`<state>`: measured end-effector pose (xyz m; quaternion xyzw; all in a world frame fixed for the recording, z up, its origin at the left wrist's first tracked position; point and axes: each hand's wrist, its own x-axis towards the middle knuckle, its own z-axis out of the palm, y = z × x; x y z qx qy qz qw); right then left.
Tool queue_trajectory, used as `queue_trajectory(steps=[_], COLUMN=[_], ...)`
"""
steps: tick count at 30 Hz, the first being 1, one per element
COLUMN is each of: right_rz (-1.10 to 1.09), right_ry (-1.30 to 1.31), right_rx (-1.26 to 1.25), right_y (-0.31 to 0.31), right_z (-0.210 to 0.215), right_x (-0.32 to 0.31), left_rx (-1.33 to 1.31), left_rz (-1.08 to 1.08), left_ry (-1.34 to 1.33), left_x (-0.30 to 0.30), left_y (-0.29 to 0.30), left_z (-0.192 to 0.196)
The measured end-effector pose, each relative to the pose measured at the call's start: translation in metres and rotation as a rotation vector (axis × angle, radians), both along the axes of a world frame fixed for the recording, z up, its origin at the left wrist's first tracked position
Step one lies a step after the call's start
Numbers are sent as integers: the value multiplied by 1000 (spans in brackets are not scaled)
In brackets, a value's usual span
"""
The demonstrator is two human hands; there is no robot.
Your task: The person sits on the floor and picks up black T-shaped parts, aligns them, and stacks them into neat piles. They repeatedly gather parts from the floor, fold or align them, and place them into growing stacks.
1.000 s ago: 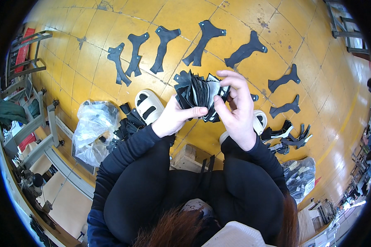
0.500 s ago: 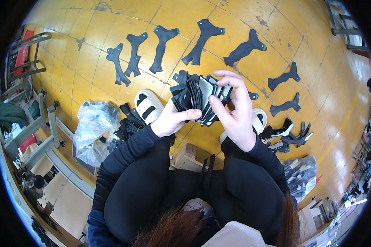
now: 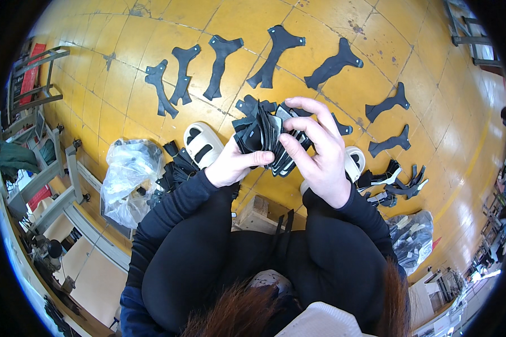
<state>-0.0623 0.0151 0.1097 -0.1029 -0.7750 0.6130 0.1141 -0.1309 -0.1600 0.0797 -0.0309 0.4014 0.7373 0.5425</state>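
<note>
Black pieces (image 3: 261,135) sit bunched in the left hand (image 3: 230,165), its grip closed on them; the right hand (image 3: 317,151) pinches their edge above the yellow floor (image 3: 152,50).

Both forearms, in black sleeves, rise from the lower edge and meet at the centre. The left hand (image 3: 234,164) is curled closed, thumb pointing right. The right hand (image 3: 316,150) arches above it, fingers (image 3: 306,106) bent and spread, thumb pressing toward the left thumb.
</note>
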Motion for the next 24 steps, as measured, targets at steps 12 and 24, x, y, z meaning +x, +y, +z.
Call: queue_trajectory(steps=[12, 24], right_rz=[43, -125], right_ry=[-71, -19], right_rx=[85, -3], right_y=[-1, -7], right_z=[1, -12], right_x=[0, -2], left_rx=[-82, -173], left_rz=[-20, -103], left_ry=[73, 298], left_x=[3, -4], left_y=[-1, 12], left_z=[-7, 1])
